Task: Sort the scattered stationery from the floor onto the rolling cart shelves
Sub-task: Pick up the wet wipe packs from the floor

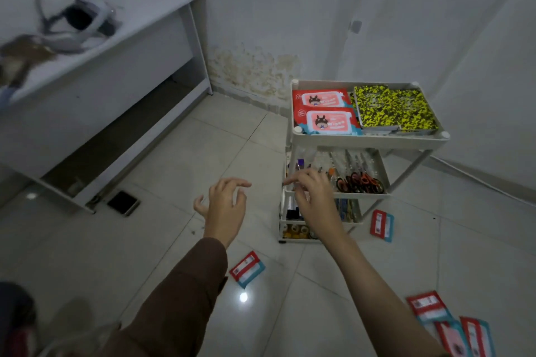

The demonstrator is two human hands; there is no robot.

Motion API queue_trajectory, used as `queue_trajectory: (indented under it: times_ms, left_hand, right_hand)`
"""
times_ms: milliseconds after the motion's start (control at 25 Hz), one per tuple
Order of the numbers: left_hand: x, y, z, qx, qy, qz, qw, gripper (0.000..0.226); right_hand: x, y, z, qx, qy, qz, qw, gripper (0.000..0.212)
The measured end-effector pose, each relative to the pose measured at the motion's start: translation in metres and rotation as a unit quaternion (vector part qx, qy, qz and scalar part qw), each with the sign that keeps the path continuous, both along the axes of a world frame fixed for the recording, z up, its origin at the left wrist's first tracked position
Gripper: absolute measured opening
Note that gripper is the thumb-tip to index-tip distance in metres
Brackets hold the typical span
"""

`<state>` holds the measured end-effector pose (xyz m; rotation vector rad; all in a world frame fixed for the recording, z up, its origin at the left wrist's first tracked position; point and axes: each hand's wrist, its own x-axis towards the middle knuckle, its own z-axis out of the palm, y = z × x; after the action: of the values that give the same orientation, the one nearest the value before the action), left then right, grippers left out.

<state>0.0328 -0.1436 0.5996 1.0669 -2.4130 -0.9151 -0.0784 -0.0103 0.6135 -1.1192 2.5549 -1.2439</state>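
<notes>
White cart [369,140] stands in the corner on the tiled floor [179,153]. Its top shelf holds two red wipe packs [324,113] and yellow notebooks [394,109]. Scissors [361,182] lie on the middle shelf. Both hands hold nothing, fingers loosely bent: left hand [224,207] over the floor, right hand [314,200] in front of the cart. More red packs [247,269] lie scattered on the floor

Tiled floor [179,153] carries rolling cart [368,140], scattered red-blue packets [247,269], white desk [110,72].
</notes>
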Motion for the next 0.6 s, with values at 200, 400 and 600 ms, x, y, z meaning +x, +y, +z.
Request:
queue_trajectory:
  times_ms: [200,400,600]
  left_hand:
    - [0.081,-0.016,-0.065,0.065,-0.089,0.051,0.993,0.026]
    - [0.132,-0.027,-0.159,0.164,-0.166,0.05,0.971,0.021]
    - [0.14,-0.037,-0.29,0.318,-0.154,0.059,0.934,0.021]
  right_hand:
    - [0.044,-0.007,-0.063,0.037,-0.121,0.064,0.99,0.026]
    - [0.08,-0.011,-0.164,0.083,-0.244,0.004,0.966,0.024]
    - [0.091,-0.018,-0.308,0.14,-0.301,-0.023,0.943,0.019]
